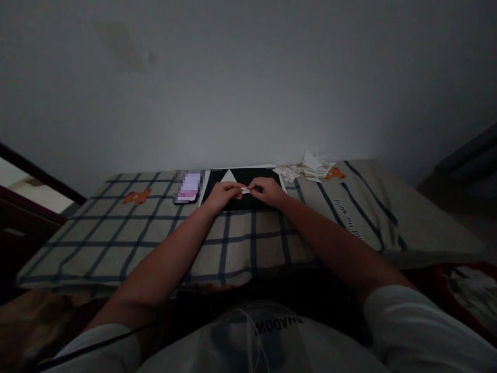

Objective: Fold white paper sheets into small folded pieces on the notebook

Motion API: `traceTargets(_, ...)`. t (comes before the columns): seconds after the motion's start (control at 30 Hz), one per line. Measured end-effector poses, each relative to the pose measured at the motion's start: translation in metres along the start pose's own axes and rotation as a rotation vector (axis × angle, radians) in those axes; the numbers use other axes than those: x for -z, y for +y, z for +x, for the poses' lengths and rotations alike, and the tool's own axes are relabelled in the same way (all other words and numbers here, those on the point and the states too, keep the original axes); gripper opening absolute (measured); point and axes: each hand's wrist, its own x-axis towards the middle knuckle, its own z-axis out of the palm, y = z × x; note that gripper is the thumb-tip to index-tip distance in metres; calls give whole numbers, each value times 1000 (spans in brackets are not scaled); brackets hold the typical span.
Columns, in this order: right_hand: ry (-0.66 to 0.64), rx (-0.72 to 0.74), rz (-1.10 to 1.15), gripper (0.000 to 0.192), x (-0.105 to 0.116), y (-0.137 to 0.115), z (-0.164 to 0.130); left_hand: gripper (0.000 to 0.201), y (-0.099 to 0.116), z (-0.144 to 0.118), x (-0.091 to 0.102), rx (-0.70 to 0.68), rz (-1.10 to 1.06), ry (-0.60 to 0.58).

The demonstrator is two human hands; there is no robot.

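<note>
Both my hands meet over a black mat [252, 204] on the cloth-covered table. A small folded piece of white paper [245, 190] is pinched between them. My left hand [225, 196] closes its fingertips on the paper's left end. On its right end, the thumb and fingers of my right hand [267, 191] grip it. Just beyond my left hand, a white paper triangle [228, 176] lies on the mat. The fingers partly hide the folded paper, so its full shape does not show.
A phone [189, 187] with a lit, blurred screen lies left of the mat. At the back right sits a loose pile of white paper pieces [313, 167]. A checked cloth [155, 228] covers the table, which stands against a grey wall [240, 93].
</note>
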Motion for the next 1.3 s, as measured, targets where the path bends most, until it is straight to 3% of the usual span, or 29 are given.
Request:
traceTargets(0.13,-13,105,-74,14,0,4,0,34,1,-1,-1,1,-65,-19)
traceTargets(0.3,18,117,-66,16,1,4,0,43,7,-4,-3,-9,17,-27)
traceTargets(0.47,70,-66,75,13,1,-1,-1,48,11,-5,-5,-48,80,-32)
traceTargets(0.67,28,-381,486,22,-6,3,0,40,8,-3,-4,-130,236,-39)
traceTargets(0.9,-51,-467,495,22,-5,5,3,36,4,-2,-2,-230,374,-30)
traceTargets(1.07,-57,-447,455,20,-2,2,3,34,3,0,-3,-208,347,-35)
traceTargets(1.23,-69,-409,394,21,-3,5,0,35,8,-3,-7,-40,234,-106)
traceTargets(1.3,-59,-395,380,21,-2,3,0,35,10,-4,-8,-15,220,-74)
